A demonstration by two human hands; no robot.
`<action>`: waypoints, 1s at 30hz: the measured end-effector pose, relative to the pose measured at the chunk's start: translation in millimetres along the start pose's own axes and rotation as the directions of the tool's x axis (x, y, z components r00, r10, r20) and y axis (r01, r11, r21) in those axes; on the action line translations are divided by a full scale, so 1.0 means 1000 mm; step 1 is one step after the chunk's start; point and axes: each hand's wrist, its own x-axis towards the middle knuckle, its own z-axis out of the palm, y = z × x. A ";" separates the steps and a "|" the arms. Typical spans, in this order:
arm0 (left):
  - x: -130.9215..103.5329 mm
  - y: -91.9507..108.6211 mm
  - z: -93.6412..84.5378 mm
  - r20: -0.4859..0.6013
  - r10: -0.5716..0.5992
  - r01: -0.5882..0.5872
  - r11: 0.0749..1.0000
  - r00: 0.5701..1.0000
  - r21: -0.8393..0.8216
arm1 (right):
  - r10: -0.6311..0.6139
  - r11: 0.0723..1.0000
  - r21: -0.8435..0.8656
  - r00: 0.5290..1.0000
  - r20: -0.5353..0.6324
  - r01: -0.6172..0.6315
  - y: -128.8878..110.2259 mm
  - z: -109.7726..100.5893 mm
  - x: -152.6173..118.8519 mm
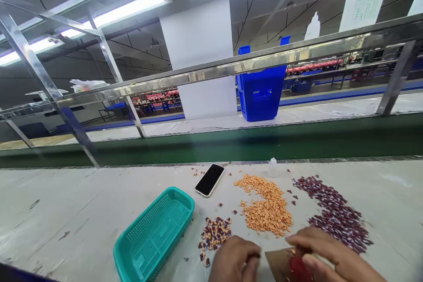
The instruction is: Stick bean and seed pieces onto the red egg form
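Note:
My left hand [235, 261] is at the bottom edge of the white table [82, 211], fingers curled, next to a small heap of mixed dark and pale pieces [214, 232]. My right hand [330, 255] lies beside it, closed over a red object [298, 268] that rests on a brown card [279, 262]. Just beyond the hands lies a pile of orange pieces [267, 207]. To the right runs a long pile of dark maroon pieces [333, 213]. What the left fingers pinch is hidden.
A teal plastic basket [155, 235] sits at the left of the hands. A black phone [209, 179] lies face up farther back. A green conveyor belt [231, 143] runs behind the table, with a blue crate [261, 92] and metal rails beyond.

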 end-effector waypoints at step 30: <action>0.019 -0.060 -0.051 0.280 -0.339 0.172 0.857 0.898 0.486 | 0.382 0.852 -0.337 0.916 -0.126 -0.401 0.109 -0.032 0.163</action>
